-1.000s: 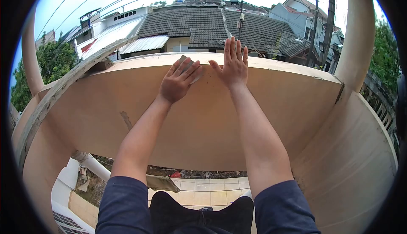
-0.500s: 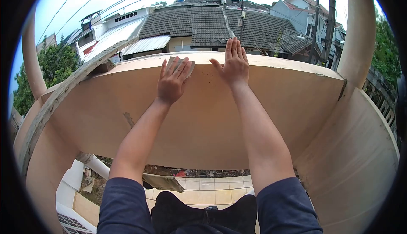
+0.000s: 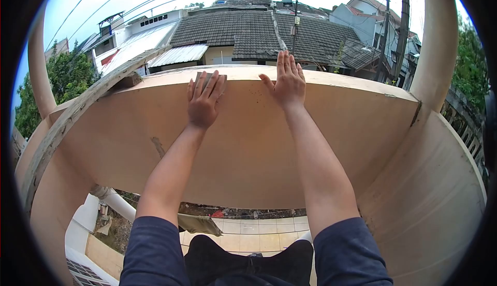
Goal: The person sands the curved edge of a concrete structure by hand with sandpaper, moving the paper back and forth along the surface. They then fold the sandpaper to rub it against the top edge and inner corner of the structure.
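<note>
A thin grey-brown sheet (image 3: 223, 81) lies against the upper edge of the peach wall (image 3: 248, 146). My left hand (image 3: 204, 99) presses on it with fingers spread, the palm flat and the sheet showing between and beside the fingers. To the right, my right hand (image 3: 288, 85) rests flat on the same edge, its fingers stretched up and the thumb apart, with nothing in it. Small dark specks mark the wall between the two hands.
A long rough strip (image 3: 77, 107) slants across the left side, over a small block (image 3: 127, 81) on the ledge. Round columns (image 3: 435, 42) stand at both sides. Below are a tiled floor (image 3: 259, 234), a white pipe (image 3: 119, 203) and a hanging cloth (image 3: 199, 224).
My left hand has shifted left along the wall's edge together with the sheet, and its fingers point more upright. My right hand has stayed nearly in place, sinking slightly.
</note>
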The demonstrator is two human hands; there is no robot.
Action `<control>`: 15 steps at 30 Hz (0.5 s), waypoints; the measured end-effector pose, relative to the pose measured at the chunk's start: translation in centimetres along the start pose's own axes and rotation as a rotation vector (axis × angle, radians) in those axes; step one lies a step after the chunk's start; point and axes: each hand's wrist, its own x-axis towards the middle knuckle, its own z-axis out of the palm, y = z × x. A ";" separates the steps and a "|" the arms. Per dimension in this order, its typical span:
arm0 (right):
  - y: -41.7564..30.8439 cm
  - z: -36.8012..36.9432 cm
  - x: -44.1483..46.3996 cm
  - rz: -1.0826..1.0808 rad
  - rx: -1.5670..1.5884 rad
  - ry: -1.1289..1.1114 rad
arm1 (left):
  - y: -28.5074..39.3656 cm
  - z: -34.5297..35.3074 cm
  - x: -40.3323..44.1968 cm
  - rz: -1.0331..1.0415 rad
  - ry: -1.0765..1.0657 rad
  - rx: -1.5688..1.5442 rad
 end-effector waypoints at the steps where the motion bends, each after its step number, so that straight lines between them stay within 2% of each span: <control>1: 0.0 0.1 0.1 -0.002 -0.006 -0.004 | 0.0 -0.1 0.2 0.233 -0.035 -0.051; 2: 0.0 0.1 0.1 -0.004 0.008 0.011 | -0.1 -0.1 0.6 0.472 -0.069 -0.099; 5: 0.0 0.0 0.1 -0.002 -0.016 0.024 | -1.2 0.1 2.6 0.487 -0.106 -0.158; 6: -0.1 0.1 0.0 0.002 -0.011 0.018 | -1.3 0.2 3.0 0.488 -0.115 -0.158; 8: 0.0 0.3 0.0 -0.001 0.001 0.048 | -1.3 0.5 4.3 0.241 -0.052 -0.219; 12: 0.0 0.3 0.3 0.005 0.018 0.096 | -2.3 0.9 7.1 0.361 -0.145 -0.331; 14: -0.1 0.5 0.1 0.008 0.029 0.103 | -2.7 1.1 8.5 0.296 -0.384 -0.576; 15: 0.0 0.5 -0.2 0.012 0.028 0.089 | -1.9 0.4 9.0 0.291 -0.396 -0.584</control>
